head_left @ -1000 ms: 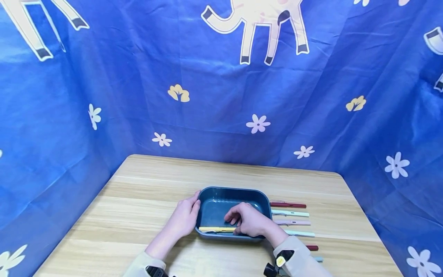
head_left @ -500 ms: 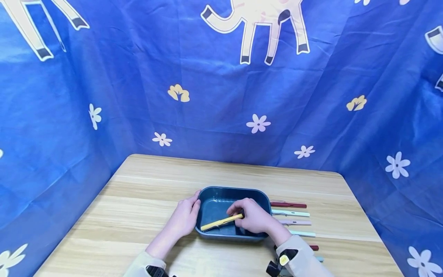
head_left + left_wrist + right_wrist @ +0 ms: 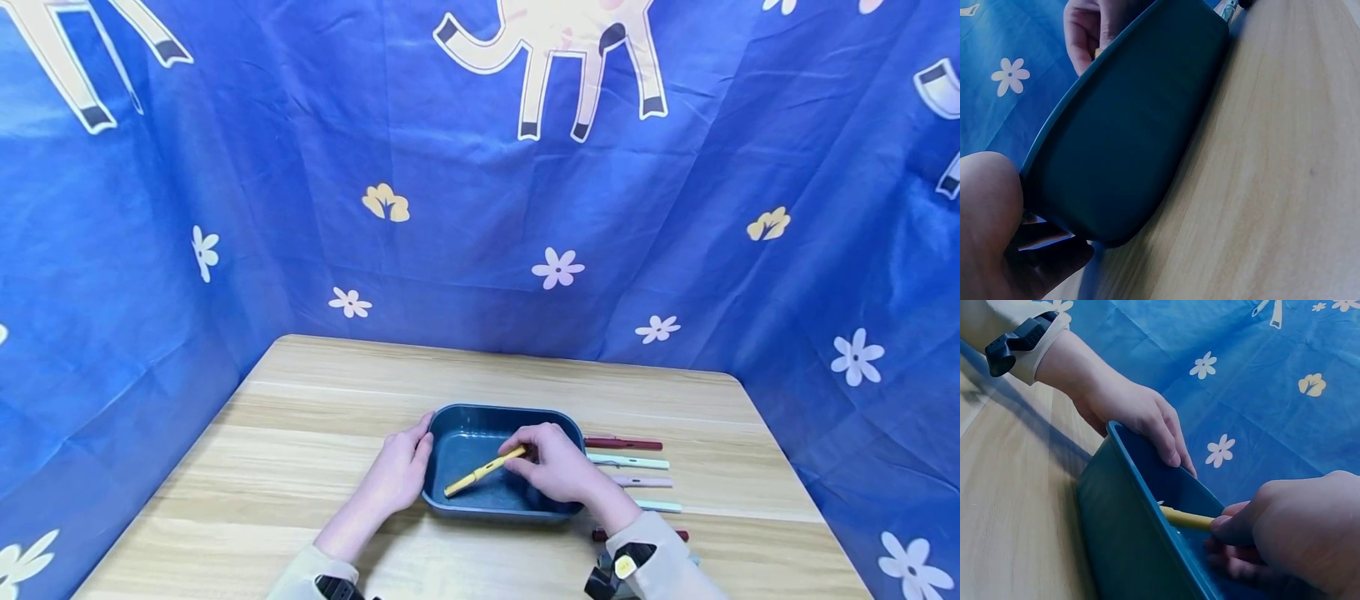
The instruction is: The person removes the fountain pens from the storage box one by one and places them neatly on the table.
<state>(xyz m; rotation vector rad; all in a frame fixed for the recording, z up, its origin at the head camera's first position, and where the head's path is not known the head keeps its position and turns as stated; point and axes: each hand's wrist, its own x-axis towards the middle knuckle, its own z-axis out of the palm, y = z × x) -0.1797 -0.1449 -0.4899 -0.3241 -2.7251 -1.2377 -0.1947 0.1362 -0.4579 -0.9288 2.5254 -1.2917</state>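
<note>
A dark teal rectangular container (image 3: 502,514) with rounded corners sits on the wooden table. My left hand (image 3: 397,471) holds its left end, thumb over the rim; in the left wrist view the container's outer wall (image 3: 1122,131) fills the middle, with fingers curled around its corner. My right hand (image 3: 557,468) is over the container's right half, pinching a yellow pen (image 3: 480,475) between thumb and fingers at one end. The pen slants over the container's inside, its other end pointing down left. In the right wrist view, part of the yellow pen (image 3: 1186,519) is hidden behind the near rim.
Right of the container lies a column of pens: a dark red pen (image 3: 628,444), a mint pen (image 3: 630,462), a lilac pen (image 3: 643,482), a pale blue pen (image 3: 660,506) and others partly under the right sleeve. A blue patterned curtain (image 3: 465,250) surrounds the table.
The yellow pen, earlier lying along the container's front inner side, has been lifted and tilted, its right end rising with my right hand, which moved slightly up and right. My left hand stays put.
</note>
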